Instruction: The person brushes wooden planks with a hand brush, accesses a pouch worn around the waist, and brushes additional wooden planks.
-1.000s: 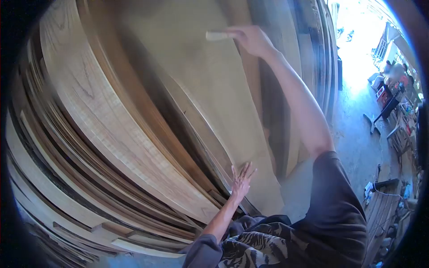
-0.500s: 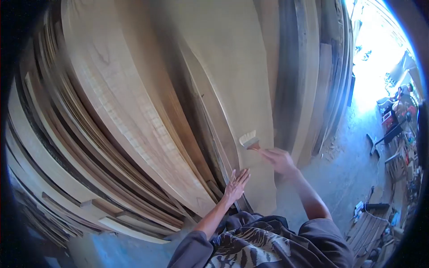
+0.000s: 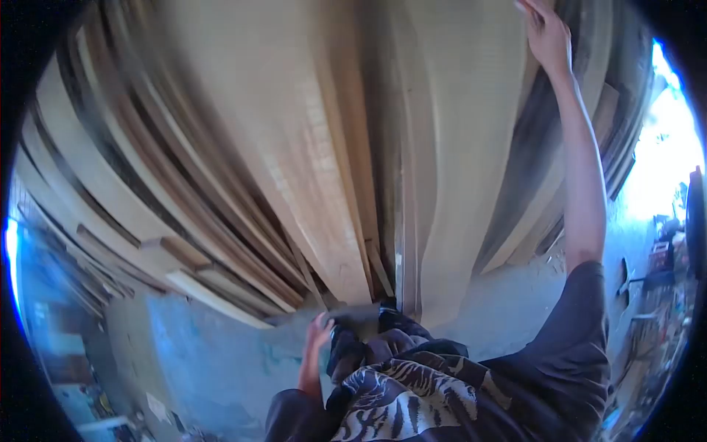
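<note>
My right hand (image 3: 549, 37) is raised at the top edge of the view, its fingers closed. The paintbrush it held half a second ago lies beyond the frame and does not show now. Below and left of that hand stands a wide pale board (image 3: 475, 140), upright and leaning. Down by my leg, my left hand (image 3: 318, 333) hangs with loosely bent fingers, somewhat apart and holding nothing. It is clear of the boards and a little blurred.
Another wide board with wavy grain (image 3: 294, 162) leans left of centre. Several narrower planks (image 3: 158, 158) stack along the left, with a short wood block (image 3: 175, 254) jutting out. Concrete floor (image 3: 213, 361) lies below. Clutter (image 3: 663, 309) lines the right side.
My right hand has risen far up and right, taking the brush out of sight. My left hand has left the pale board and dropped to my side. The view has turned right.
</note>
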Demonstrator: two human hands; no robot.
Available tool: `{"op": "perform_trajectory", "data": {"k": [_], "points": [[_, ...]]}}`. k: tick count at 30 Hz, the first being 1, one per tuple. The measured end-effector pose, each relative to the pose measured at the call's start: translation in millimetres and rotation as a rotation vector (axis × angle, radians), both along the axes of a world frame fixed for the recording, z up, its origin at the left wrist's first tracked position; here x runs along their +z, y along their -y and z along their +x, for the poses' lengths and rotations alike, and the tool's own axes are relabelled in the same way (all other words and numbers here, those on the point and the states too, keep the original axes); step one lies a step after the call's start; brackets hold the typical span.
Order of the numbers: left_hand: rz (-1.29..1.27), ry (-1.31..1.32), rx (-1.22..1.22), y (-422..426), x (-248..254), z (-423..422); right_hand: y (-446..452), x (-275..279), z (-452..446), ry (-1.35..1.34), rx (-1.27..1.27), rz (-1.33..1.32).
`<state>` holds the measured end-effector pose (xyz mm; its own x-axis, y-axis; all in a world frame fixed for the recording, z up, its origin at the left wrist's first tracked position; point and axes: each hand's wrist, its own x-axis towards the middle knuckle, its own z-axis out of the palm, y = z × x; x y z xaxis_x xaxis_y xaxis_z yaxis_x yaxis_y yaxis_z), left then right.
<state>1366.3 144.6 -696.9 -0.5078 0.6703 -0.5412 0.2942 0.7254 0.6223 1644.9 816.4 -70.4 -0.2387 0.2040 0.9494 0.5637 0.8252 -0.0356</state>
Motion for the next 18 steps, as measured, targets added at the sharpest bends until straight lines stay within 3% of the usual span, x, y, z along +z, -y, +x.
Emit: {"op": "perform_trajectory", "data": {"k": [1,2,3,5,6,7,8,10,11,13,15,17,18], "points": [[-0.082,0.076,0.134,41.1,-6.0,-9.0,-4.6,-28.2,2.2,0.064,-0.077,0.072],[-0.039,-0.355,-0.392,99.7,-40.7,-20.0,2.8,-58.6,-0.6,0.125,-0.154,0.15],[0.049,-0.971,-0.764,147.0,-58.1,-29.3,52.3,-84.3,-6.8,0.169,-0.229,-0.11],[-0.069,-0.336,-0.021,187.7,-22.4,-0.2,98.7,-166.2,0.4,0.204,-0.216,0.025],[-0.116,-0.012,0.355,206.6,-1.2,15.5,121.8,-217.7,17.1,0.258,-0.244,-0.169],[-0.13,0.065,0.431,233.1,-13.8,29.1,148.3,-270.8,32.4,0.348,-0.316,-0.386],[-0.135,0.141,0.507,259.3,-36.4,43.4,179.8,-325.0,48.9,0.327,-0.214,-0.326],[-0.119,0.257,0.586,289.3,-42.8,66.1,249.4,-404.6,82.0,0.445,-0.274,-0.509],[-0.099,0.294,0.592,296.8,-42.9,76.8,291.1,-417.6,89.4,0.455,-0.232,-0.724],[-0.095,0.349,0.581,309.6,-37.3,90.1,351.1,-465.4,114.4,0.55,-0.2,-0.782],[-0.117,0.388,0.558,308.8,-21.4,88.2,377.6,-535.3,142.0,0.764,-0.335,-1.122],[-0.077,0.414,0.564,318.2,-23.3,72.7,421.8,-496.3,102.6,0.923,-0.251,-1.428],[-0.065,0.428,0.56,331.3,-22.1,66.5,423.6,-548.2,116.7,0.889,-0.07,-1.415]]}}
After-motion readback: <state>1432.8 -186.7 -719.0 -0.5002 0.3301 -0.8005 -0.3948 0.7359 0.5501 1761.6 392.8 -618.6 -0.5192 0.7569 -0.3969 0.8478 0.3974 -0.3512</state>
